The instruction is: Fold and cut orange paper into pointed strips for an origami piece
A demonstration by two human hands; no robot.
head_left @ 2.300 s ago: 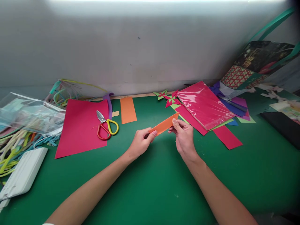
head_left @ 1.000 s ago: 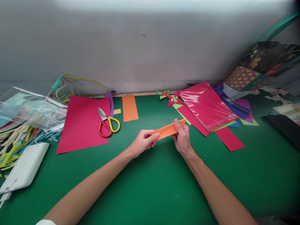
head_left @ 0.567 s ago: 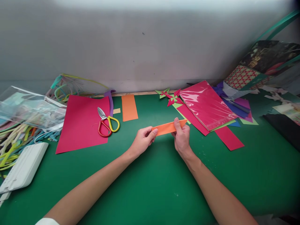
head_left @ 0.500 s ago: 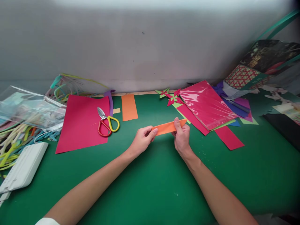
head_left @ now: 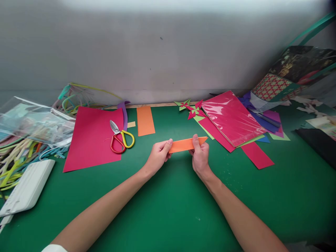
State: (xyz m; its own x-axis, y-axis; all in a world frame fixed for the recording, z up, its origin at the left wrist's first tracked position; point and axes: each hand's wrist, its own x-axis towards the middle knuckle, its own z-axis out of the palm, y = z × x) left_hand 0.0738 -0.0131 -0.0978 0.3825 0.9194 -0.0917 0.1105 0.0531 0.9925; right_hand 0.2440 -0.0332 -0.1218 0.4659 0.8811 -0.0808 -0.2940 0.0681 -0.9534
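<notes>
A folded orange paper strip (head_left: pixel 181 145) is stretched between my two hands, above the green table (head_left: pixel 168 203). My left hand (head_left: pixel 159 154) pinches its left end, thumb on top. Closer to the strip's pointed right end, my right hand (head_left: pixel 200 156) grips it, thumb pressed on its face and fingers behind. Beyond my left hand lies a flat orange paper rectangle (head_left: pixel 146 121). Scissors (head_left: pixel 120 138) with one red and one yellow handle rest on a red paper sheet (head_left: pixel 90 138) to the left. Folded red-and-green paper stars (head_left: pixel 194 110) sit near the wall.
At the right, a plastic-wrapped pack of red paper (head_left: pixel 233 117) lies over coloured sheets, with a red strip (head_left: pixel 257 155) beside it. A patterned bag (head_left: pixel 278 84) stands behind. On the left are a white device (head_left: pixel 28 185), clear plastic bags (head_left: pixel 34 119) and a heap of coloured strips (head_left: pixel 13 164).
My right hand has shifted slightly left and down with its end of the orange strip, so the strip lies more level. My left thumb has moved up to the strip's left end.
</notes>
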